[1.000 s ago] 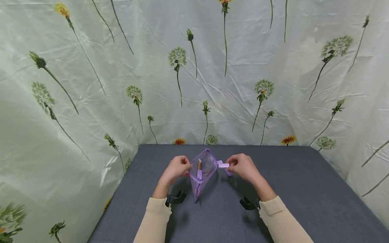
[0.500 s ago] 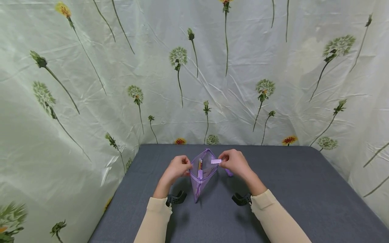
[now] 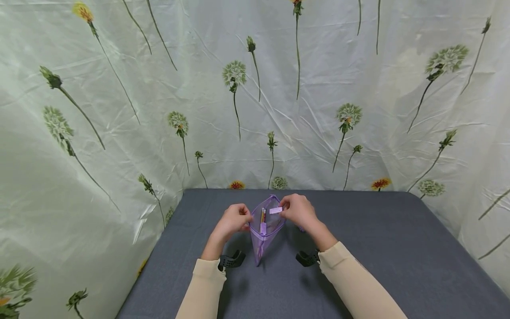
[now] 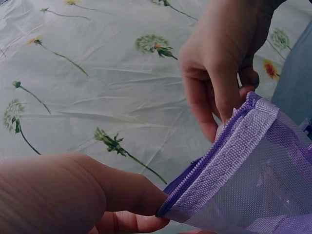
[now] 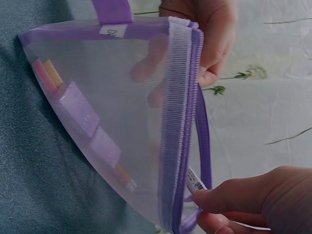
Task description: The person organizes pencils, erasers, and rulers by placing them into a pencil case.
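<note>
A purple mesh zip pouch [image 3: 259, 248] stands with its mouth apart in the head view. My left hand [image 3: 233, 218] pinches the zipped rim on its left side, thumb on the outside in the left wrist view. In my right hand [image 3: 299, 209], thumb and fingers pinch a small lilac block [image 3: 276, 210] over the pouch's mouth. The right wrist view shows a barcode label [image 5: 195, 180] on the block's visible end. Through the mesh, yellow and pink pencil-like sticks [image 5: 46, 78] and lilac blocks [image 5: 79, 109] lie along the bottom.
A dark grey cloth-covered table [image 3: 378, 248] lies under both hands. Behind it hangs a pale curtain [image 3: 159, 88] printed with dandelions. A small purple piece [image 3: 301, 229] shows beside the pouch, partly hidden by the right hand. A purple strap [image 5: 112, 9] joins the pouch's edge.
My right hand has moved left with the lilac block, from beside the pouch to over its mouth. The left hand keeps its grip on the rim.
</note>
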Motion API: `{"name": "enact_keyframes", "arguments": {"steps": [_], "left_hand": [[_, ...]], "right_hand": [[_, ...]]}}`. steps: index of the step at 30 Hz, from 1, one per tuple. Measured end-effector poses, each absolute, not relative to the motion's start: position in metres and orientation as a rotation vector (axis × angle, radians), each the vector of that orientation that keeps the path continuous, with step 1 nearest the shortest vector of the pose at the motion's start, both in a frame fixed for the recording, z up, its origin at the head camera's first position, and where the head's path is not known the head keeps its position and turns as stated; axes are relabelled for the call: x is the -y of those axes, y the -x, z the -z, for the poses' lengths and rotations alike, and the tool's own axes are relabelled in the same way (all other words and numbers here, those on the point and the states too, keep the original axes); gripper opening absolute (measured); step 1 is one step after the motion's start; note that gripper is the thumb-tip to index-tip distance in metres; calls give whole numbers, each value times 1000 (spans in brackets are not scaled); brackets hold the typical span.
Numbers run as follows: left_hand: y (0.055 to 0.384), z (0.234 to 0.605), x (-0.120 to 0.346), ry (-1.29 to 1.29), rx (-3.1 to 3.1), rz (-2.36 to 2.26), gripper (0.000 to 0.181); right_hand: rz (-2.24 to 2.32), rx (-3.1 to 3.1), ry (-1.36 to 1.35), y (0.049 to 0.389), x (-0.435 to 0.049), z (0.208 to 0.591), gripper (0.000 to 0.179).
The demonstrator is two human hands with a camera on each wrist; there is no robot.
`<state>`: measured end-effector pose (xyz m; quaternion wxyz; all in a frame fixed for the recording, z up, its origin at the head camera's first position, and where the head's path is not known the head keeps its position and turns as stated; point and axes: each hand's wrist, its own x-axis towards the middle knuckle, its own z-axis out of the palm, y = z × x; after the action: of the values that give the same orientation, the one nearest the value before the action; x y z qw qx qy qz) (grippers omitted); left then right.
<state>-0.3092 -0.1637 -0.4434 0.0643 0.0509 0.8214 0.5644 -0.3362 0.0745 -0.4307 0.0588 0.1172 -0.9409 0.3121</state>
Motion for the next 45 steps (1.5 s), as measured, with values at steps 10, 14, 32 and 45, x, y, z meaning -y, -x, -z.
{"name": "enact_keyframes", "arguments": {"steps": [10, 14, 32, 45], "left_hand": [[310, 442, 163, -128, -2486, -1689, 12], [309, 442, 163, -130, -2486, -1688, 12], [311, 445, 161, -140, -2508, -1684, 11], [309, 442, 161, -144, -2499, -1684, 12]], "right_hand": [[-865, 2860, -333, 344, -63, 435, 15], [-829, 2882, -279, 344, -59, 437, 13], [-739, 2938, -139, 344, -41, 443, 12], [-776, 3049, -271, 340, -35, 437, 9]]}}
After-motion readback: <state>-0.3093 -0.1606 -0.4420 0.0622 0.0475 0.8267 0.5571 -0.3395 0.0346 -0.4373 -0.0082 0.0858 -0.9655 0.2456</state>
